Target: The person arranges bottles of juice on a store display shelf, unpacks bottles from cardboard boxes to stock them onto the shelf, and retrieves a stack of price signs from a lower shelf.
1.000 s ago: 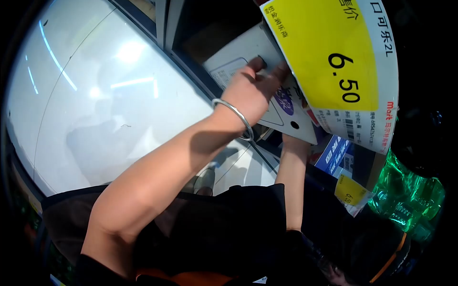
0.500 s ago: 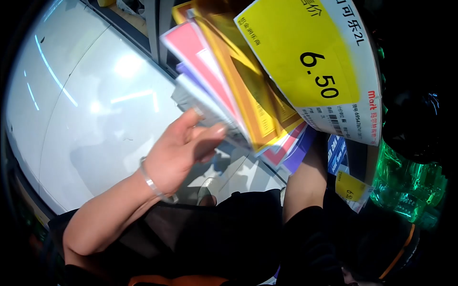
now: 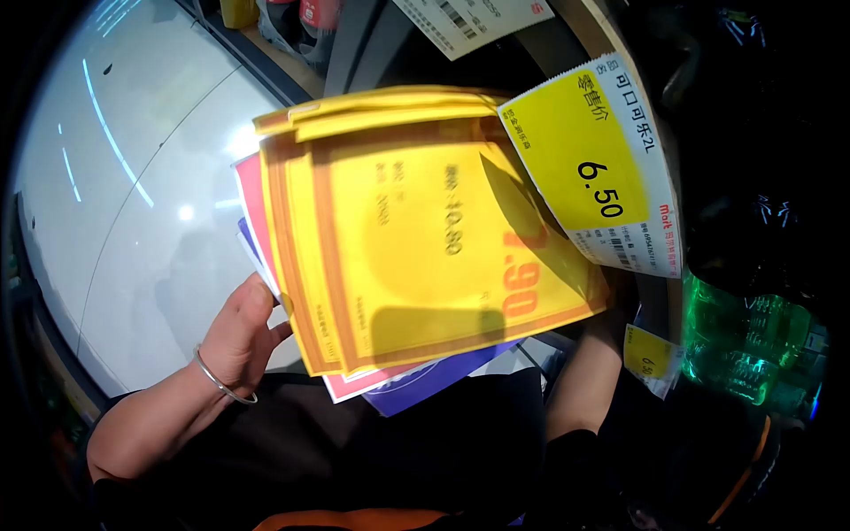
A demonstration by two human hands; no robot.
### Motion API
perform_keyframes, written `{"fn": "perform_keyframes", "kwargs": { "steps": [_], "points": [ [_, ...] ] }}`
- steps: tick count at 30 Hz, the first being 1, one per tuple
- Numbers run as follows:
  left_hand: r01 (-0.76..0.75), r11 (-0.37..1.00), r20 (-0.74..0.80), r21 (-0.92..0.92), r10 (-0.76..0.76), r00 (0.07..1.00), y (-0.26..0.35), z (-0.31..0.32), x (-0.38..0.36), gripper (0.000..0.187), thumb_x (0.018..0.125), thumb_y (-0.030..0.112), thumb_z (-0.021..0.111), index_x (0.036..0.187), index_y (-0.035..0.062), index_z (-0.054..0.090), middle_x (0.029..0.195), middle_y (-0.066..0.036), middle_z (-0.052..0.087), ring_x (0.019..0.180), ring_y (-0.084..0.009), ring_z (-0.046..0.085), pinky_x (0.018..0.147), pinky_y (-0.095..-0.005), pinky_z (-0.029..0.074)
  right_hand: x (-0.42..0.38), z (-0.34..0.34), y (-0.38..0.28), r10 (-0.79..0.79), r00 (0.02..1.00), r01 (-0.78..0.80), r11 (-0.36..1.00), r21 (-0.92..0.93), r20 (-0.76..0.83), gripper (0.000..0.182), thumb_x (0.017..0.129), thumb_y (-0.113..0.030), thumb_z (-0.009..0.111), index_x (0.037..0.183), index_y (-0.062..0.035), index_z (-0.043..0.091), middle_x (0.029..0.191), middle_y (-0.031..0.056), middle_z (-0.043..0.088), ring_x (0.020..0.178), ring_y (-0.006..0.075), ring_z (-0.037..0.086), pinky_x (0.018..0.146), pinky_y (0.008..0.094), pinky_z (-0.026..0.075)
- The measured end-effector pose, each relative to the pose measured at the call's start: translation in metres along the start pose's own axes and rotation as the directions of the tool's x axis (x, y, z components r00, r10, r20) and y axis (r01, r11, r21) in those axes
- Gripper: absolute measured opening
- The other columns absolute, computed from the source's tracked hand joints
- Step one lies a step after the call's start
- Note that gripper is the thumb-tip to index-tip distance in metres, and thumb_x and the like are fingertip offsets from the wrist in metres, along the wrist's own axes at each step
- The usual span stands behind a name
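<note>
A fanned stack of yellow price cards [image 3: 412,274] with brown borders spreads across the middle of the head view. Pink-edged cards [image 3: 251,190] and a purple card [image 3: 443,382] stick out beneath it. At the stack's left edge, my left hand [image 3: 243,332], with a silver bangle at the wrist, is closed on the cards; its thumb shows and its other fingers are partly behind them. My right forearm [image 3: 589,376] reaches up to the stack's right end. The cards and a shelf tag hide my right hand, so its fingers cannot be seen.
A yellow-and-white 6.50 price tag [image 3: 611,164] hangs on the shelf edge at right, with a smaller tag [image 3: 652,358] below. Green bottles [image 3: 739,345] stand beyond. Another white tag [image 3: 469,22] is at the top. Pale, shiny floor [image 3: 133,239] lies at left.
The card stack has turned and moved down and left, so its yellow faces now show broadly. My left hand has moved down and left to the stack's edge.
</note>
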State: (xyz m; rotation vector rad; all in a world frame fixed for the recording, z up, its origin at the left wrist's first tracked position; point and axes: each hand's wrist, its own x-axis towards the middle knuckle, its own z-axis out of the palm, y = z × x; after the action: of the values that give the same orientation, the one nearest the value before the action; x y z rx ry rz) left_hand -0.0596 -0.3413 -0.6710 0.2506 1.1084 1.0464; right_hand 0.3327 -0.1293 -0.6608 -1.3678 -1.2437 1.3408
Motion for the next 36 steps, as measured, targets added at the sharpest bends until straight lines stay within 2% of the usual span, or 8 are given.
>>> {"fn": "perform_keyframes", "kwargs": {
  "steps": [1,4,8,18,26,29,32,36],
  "points": [
    [-0.013,1.000,0.003,-0.003,0.013,1.000,-0.002,-0.008,-0.001,0.078,0.078,0.066,0.054,0.130,0.0085,0.043,0.134,-0.007,0.041,0.129,-0.0220,0.031,0.104,-0.0482,0.023,-0.005,-0.001,-0.005,0.000,1.000,0.001,0.998,-0.057,0.025,0.053,0.077,-0.013,0.068,0.125,-0.0035,0.048,0.122,0.0164,0.053,0.111,0.0272,0.050,0.096,0.0429,0.041],
    [-0.024,0.988,-0.049,-0.152,0.016,0.999,-0.011,-0.028,-0.003,0.063,0.079,0.033,0.070,0.126,0.0009,0.044,0.115,-0.010,0.057,0.108,-0.0222,0.054,0.094,-0.0355,0.042,-0.007,0.004,-0.011,0.003,0.995,0.017,0.978,-0.208,0.096,0.053,0.076,-0.011,0.070,0.125,-0.0033,0.049,0.121,0.0163,0.053,0.111,0.0266,0.050,0.096,0.0425,0.041],
    [0.016,0.996,-0.082,-0.091,-0.023,0.996,-0.018,-0.040,-0.004,0.064,0.073,0.027,0.075,0.124,0.0028,0.046,0.114,-0.011,0.058,0.106,-0.0231,0.056,0.090,-0.0387,0.047,-0.021,0.044,-0.023,0.115,0.987,-0.069,0.935,-0.347,0.112,0.057,0.070,-0.001,0.074,0.123,-0.0019,0.051,0.117,0.0149,0.056,0.108,0.0238,0.052,0.094,0.0398,0.043],
    [-0.089,0.989,-0.194,-0.114,0.066,0.979,-0.007,-0.082,-0.021,0.054,0.076,0.023,0.071,0.118,-0.0023,0.048,0.105,-0.014,0.061,0.095,-0.0234,0.061,0.082,-0.0361,0.051,-0.032,0.106,0.032,0.428,0.757,-0.477,0.878,-0.030,0.493,0.046,0.080,-0.010,0.064,0.124,-0.0018,0.049,0.116,0.0132,0.057,0.105,0.0204,0.055,0.088,0.0348,0.047],
    [-0.125,0.992,-0.383,-0.002,0.115,0.917,0.017,-0.089,-0.052,0.049,0.081,0.024,0.065,0.117,-0.0035,0.048,0.103,-0.015,0.061,0.088,-0.0231,0.064,0.075,-0.0337,0.054,-0.051,0.151,0.070,0.436,0.511,-0.753,0.643,0.141,0.741,0.040,0.089,-0.017,0.056,0.124,-0.0016,0.047,0.115,0.0118,0.057,0.102,0.0176,0.058,0.084,0.0307,0.051],
    [-0.226,0.974,-0.448,0.030,0.215,0.868,-0.013,-0.100,-0.054,0.048,0.081,0.025,0.064,0.117,-0.0040,0.049,0.103,-0.015,0.061,0.087,-0.0224,0.064,0.073,-0.0323,0.054,-0.065,0.157,0.083,0.408,0.454,-0.763,0.637,0.109,0.792,0.038,0.092,-0.020,0.053,0.125,-0.0016,0.047,0.115,0.0113,0.057,0.101,0.0166,0.059,0.082,0.0292,0.052],
    [-0.145,0.986,-0.501,0.087,0.169,0.849,-0.007,-0.101,-0.058,0.049,0.084,0.029,0.061,0.119,-0.0034,0.047,0.103,-0.014,0.062,0.086,-0.0210,0.064,0.071,-0.0306,0.054,-0.069,0.152,0.089,0.390,0.444,-0.735,0.673,0.079,0.807,0.037,0.095,-0.023,0.050,0.125,-0.0015,0.046,0.114,0.0108,0.057,0.100,0.0156,0.060,0.080,0.0277,0.054],
    [-0.188,0.981,-0.558,0.041,0.179,0.810,-0.015,-0.124,-0.071,0.048,0.087,0.030,0.058,0.121,-0.0015,0.046,0.102,-0.013,0.062,0.085,-0.0209,0.065,0.072,-0.0299,0.055,-0.069,0.187,0.093,0.308,0.500,-0.477,0.878,-0.039,0.810,0.043,0.091,-0.023,0.055,0.125,0.0011,0.044,0.116,0.0128,0.054,0.106,0.0179,0.054,0.086,0.0321,0.049]
  ]
}}
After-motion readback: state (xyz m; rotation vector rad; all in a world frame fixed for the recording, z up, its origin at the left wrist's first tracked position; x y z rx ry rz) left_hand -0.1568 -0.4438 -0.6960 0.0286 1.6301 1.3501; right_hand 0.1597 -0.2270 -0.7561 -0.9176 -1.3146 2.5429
